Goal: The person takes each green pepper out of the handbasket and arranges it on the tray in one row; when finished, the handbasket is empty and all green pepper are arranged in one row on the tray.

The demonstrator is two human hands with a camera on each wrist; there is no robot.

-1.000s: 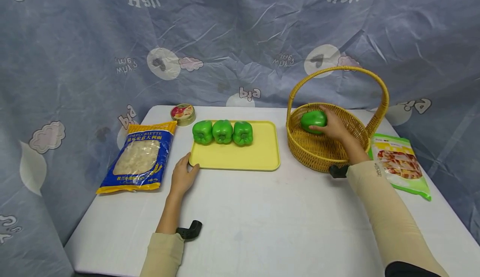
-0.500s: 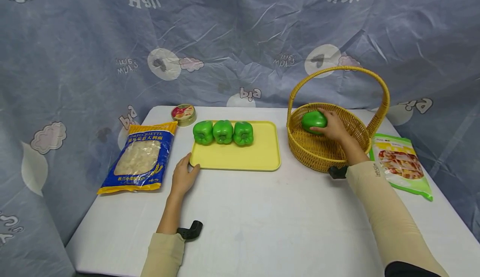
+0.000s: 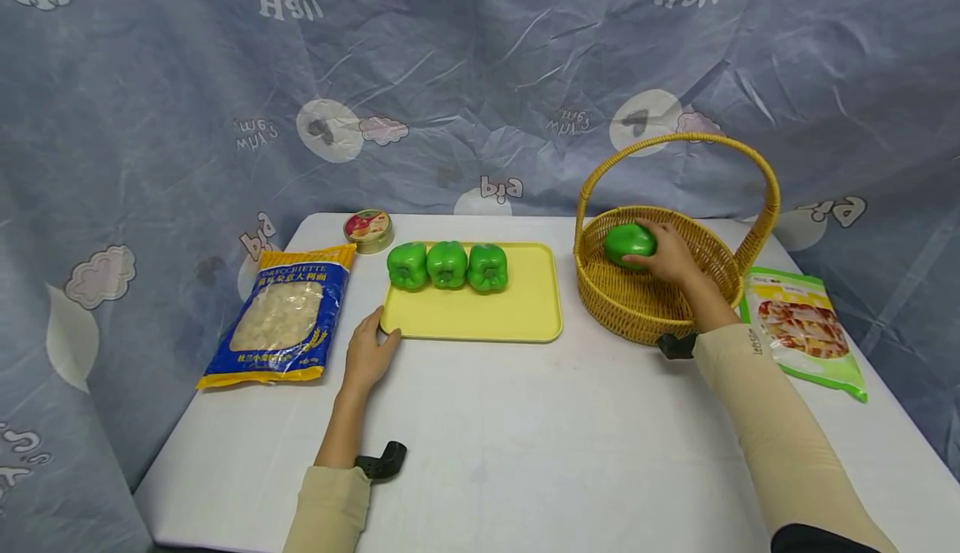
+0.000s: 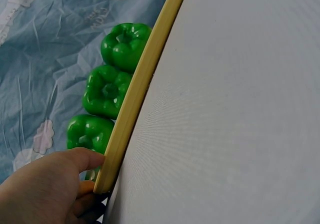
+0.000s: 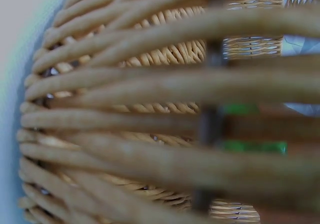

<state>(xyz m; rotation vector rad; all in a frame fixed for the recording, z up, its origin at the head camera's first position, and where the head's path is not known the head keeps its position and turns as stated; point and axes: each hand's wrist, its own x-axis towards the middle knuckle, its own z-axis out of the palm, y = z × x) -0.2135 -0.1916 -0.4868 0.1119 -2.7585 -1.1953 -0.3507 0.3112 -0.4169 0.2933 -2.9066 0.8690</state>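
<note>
In the head view my right hand (image 3: 669, 255) grips a glossy green bell pepper (image 3: 628, 243) inside the wicker basket (image 3: 637, 330). The right wrist view is mostly filled by the basket's weave (image 5: 125, 129), with bits of green pepper (image 5: 255, 147) behind it. My left hand (image 3: 367, 357) holds the near left corner of a yellow tray (image 3: 480, 320). Its thumb (image 4: 90, 159) lies against the rim, while its other fingers are partly hidden around the corner. Three more green bell peppers (image 3: 447, 265) sit in a row at the tray's back left.
A blue and yellow pasta bag (image 3: 281, 320) lies left of the tray, and a round tin (image 3: 367, 231) stands behind it. A green and white food packet (image 3: 806, 328) lies right of the basket, whose tall handle (image 3: 678, 137) arches above it. A patterned cloth (image 3: 450, 78) hangs behind the table.
The whole head view has shifted very slightly. Both hands, the pepper in the basket and the tray look otherwise unmoved.
</note>
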